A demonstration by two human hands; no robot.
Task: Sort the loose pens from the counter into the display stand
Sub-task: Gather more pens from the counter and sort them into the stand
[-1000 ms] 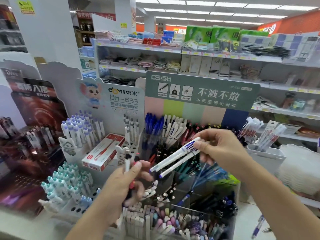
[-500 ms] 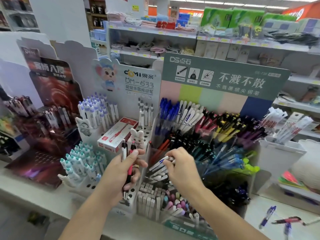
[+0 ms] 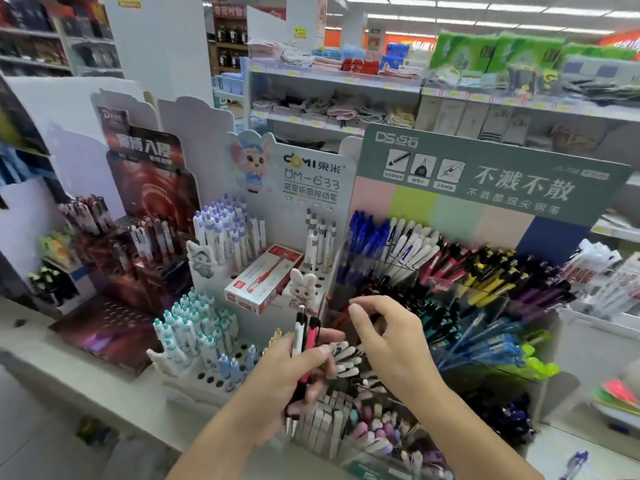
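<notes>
The left hand (image 3: 291, 379) holds a small bundle of slim plastic pens upright in a curled grip: a white-barrelled pen (image 3: 298, 327) and a pink-barrelled pen with a black clip (image 3: 312, 336), tips pointing down, caps standing above the thumb. The right hand (image 3: 391, 344) hangs just right of the bundle with its grip narrow, thumb and forefinger close together; no pen is seen in it.

Judged as handled: the pens are light, stiff and smooth-sided, likely to slide against each other in a loose hold. Each is best taken at the upper barrel below the clip and drawn out singly.

Behind both hands stands the tiered clear-plastic display stand (image 3: 519, 306), its compartments packed with leaning pens sorted by colour: blue and white far, red, yellow and purple to the right, pale pastel ones near. To the left is a white card stand with round sockets (image 3: 211, 377), partly filled with teal-capped pens. A red-and-white cardboard pen box (image 3: 263, 282) lies on it. One blue loose pen (image 3: 576, 460) lies on the pale table (image 3: 550, 455) at near right.
</notes>
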